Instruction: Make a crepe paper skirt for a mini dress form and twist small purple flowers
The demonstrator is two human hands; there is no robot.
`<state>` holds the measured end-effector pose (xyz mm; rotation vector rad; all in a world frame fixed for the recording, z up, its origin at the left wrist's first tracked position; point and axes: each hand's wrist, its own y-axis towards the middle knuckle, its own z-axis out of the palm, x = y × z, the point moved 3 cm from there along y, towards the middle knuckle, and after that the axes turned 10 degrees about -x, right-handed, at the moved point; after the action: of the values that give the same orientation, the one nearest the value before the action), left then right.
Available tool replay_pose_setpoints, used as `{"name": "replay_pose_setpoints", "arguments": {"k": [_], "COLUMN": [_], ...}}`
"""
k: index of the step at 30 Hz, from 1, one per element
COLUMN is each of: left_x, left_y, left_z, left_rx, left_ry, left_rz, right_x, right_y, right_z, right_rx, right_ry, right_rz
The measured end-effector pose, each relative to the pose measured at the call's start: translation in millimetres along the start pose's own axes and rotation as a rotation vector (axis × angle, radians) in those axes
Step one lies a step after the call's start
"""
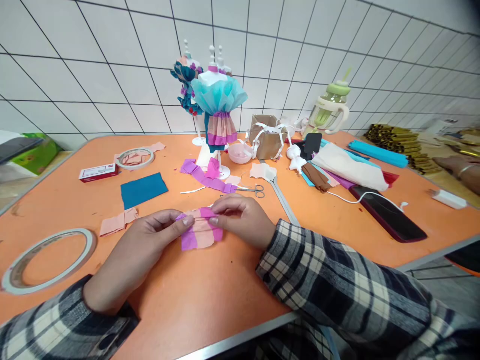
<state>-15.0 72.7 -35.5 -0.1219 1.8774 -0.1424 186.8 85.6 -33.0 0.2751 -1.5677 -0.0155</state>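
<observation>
A pleated piece of pink and purple crepe paper (202,235) is held just above the orange table (225,300). My left hand (150,245) pinches its left edge between thumb and fingers. At its upper right edge, my right hand (243,217) grips it the same way. Beyond my hands lie a purple paper strip (204,177) and small scissors (258,191). A dress form with a turquoise, pink and purple paper dress (221,100) stands behind them. To the left are a folded pink paper piece (119,222) and a blue paper rectangle (144,190).
Tape rolls (90,245) and a red-white box (98,172) are at left. A brown box (272,140), pink bowl (240,153), bottle (330,110), paper rolls (348,165) and phone (388,212) stand or lie toward the right. Another person's hand (459,170) is at far right.
</observation>
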Motion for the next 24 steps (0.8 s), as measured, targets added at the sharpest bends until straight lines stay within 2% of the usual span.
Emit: {"name": "replay_pose_setpoints", "arguments": {"k": [2, 3, 6, 8, 12, 16, 19, 22, 24], "left_x": [-0.9, -2.2, -7.8, -10.1, -8.3, -9.4, -14.0, -14.7, -14.0], "left_y": [0.8, 0.9, -1.0, -2.7, -3.4, -2.5, -4.9, -8.2, -9.2], "left_z": [-0.9, -0.9, -0.5, -0.3, -1.1, -4.2, -4.7, -2.0, -0.1], "left_rx": [-0.02, -0.023, -0.031, -0.031, -0.003, -0.109, -0.181, -0.126, -0.08], "left_ry": [-0.004, 0.014, 0.095, 0.12, -0.007, 0.036, 0.022, -0.076, -0.102], "left_rz": [0.009, 0.02, 0.068, 0.088, 0.076, 0.056, 0.081, 0.088, 0.086], "right_x": [8.3, 11.1, 12.2, 10.3, 3.8, -2.5, -7.4, -10.8, -11.2], "right_y": [-1.2, -2.0, -3.2, -2.4, 1.6, 0.9, -5.6, -10.1, -8.3], "right_z": [-2.3, -3.0, -3.4, -3.6, -5.4, -2.3, 8.6, 13.4, 9.1], "right_rx": [0.032, 0.045, 0.038, -0.022, -0.15, -0.138, 0.026, 0.078, 0.005], "right_ry": [-0.082, -0.111, -0.137, -0.138, -0.107, 0.004, 0.219, 0.378, 0.369], "right_rz": [-0.149, -0.178, -0.12, -0.104, -0.09, 0.103, 0.381, 0.594, 0.605]}}
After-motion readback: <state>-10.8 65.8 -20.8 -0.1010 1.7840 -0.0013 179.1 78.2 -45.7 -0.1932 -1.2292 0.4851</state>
